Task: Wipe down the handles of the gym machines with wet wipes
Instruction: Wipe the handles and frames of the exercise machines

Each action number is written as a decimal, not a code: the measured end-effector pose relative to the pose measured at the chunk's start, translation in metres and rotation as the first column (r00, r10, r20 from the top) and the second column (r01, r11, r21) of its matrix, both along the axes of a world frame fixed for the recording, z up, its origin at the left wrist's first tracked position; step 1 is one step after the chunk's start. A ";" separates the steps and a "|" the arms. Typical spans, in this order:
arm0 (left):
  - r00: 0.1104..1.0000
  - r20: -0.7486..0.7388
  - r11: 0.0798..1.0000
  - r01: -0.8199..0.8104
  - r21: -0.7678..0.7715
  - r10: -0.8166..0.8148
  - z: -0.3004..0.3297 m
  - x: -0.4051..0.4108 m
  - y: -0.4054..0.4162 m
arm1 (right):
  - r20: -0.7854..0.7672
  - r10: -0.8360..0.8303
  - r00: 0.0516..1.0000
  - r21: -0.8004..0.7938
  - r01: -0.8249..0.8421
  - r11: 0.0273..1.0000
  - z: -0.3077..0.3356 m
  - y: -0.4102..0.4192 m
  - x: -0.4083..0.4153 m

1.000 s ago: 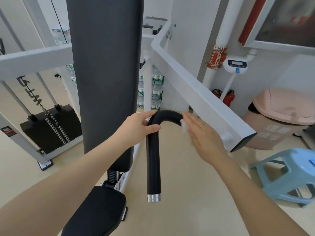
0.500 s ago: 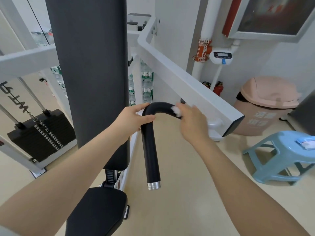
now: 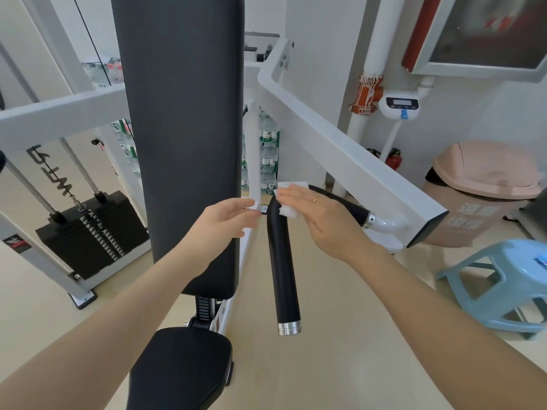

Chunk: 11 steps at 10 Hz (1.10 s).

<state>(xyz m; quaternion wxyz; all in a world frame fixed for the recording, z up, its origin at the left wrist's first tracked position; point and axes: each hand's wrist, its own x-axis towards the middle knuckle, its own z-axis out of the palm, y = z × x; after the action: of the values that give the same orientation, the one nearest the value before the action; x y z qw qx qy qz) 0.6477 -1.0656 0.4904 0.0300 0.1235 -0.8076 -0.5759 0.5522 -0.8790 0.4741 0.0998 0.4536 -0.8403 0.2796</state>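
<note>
At the far left a black weight stack (image 3: 88, 235) sits low in a white frame (image 3: 59, 113), with two steel guide rods rising out of it. Next comes the tall black back pad (image 3: 183, 137), upright and filling the middle of the view, with the black seat pad (image 3: 180, 368) below it near the bottom edge. The left hand (image 3: 228, 220) is held in front of the pad's right edge, fingers straight and loosely spread, holding nothing, its fingertips just short of the handle and not touching it. The black handle (image 3: 282, 267) bends over at the top: one leg hangs down to a silver end cap, the other runs right to a silver collar where it joins the white machine arm (image 3: 355, 170). The right hand (image 3: 322, 217), a ring on one finger, lies flat over the bend with fingers straight and together, pressing a white wet wipe (image 3: 288, 210) onto the handle; the wipe's edges show above and below the fingers. Behind the arm, stacked water bottles (image 3: 268, 155) with green labels stand by the wall. Further right, a white pipe (image 3: 376, 72) runs up the wall, with a red fire extinguisher (image 3: 393, 161) at its foot. A pink lidded bin (image 3: 485, 184) stands on the floor; its lid hides whatever is inside. At the right edge is a light blue plastic stool (image 3: 503, 285).
</note>
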 end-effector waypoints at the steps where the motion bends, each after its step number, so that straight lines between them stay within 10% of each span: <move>1: 0.995 -0.038 0.991 -0.084 0.103 0.088 -0.001 -0.001 0.001 | -0.033 -0.012 0.999 0.010 0.013 1.000 -0.003 -0.014 0.007; 2: 0.983 -0.089 0.980 -0.147 0.133 0.159 -0.003 0.000 0.003 | -0.134 0.231 0.964 0.165 -0.209 0.964 -0.011 -0.017 0.024; 5: 0.988 -0.111 0.990 -0.096 0.107 0.108 -0.011 0.008 0.010 | 0.147 0.128 0.981 -0.088 -0.116 0.989 -0.036 -0.015 0.072; 6: 0.995 -0.099 0.995 -0.001 0.102 0.011 -0.008 0.005 0.019 | 0.603 -0.044 0.797 -0.494 0.416 0.763 -0.022 -0.009 0.073; 7: 0.994 -0.104 0.998 0.034 0.062 -0.028 -0.003 0.000 0.028 | 0.929 0.248 0.275 -0.335 0.909 0.246 -0.009 0.005 0.055; 8: 0.996 -0.081 0.999 0.046 0.029 -0.043 -0.001 -0.006 0.032 | 0.946 0.324 0.021 -0.071 0.987 0.143 -0.001 0.011 0.044; 9: 0.995 -0.065 0.998 0.068 -0.017 -0.069 -0.003 -0.008 0.032 | 0.993 0.081 -0.082 0.064 0.976 0.207 0.023 0.006 0.042; 10: 0.994 -0.051 0.995 0.096 -0.038 -0.098 -0.004 -0.007 0.030 | 0.719 0.694 0.034 0.053 0.993 -0.105 0.039 -0.002 0.028; 11: 0.994 -0.046 0.993 0.099 -0.067 -0.102 -0.005 -0.007 0.027 | 0.725 0.687 0.048 -0.151 0.984 0.091 0.031 -0.021 0.023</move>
<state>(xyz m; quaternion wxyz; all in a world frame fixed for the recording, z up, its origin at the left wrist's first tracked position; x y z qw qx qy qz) 0.6409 -1.0384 0.4857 0.0250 0.0675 -0.8301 -0.5529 0.5756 -0.8998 0.5053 -0.1657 -0.2747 -0.2728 0.9070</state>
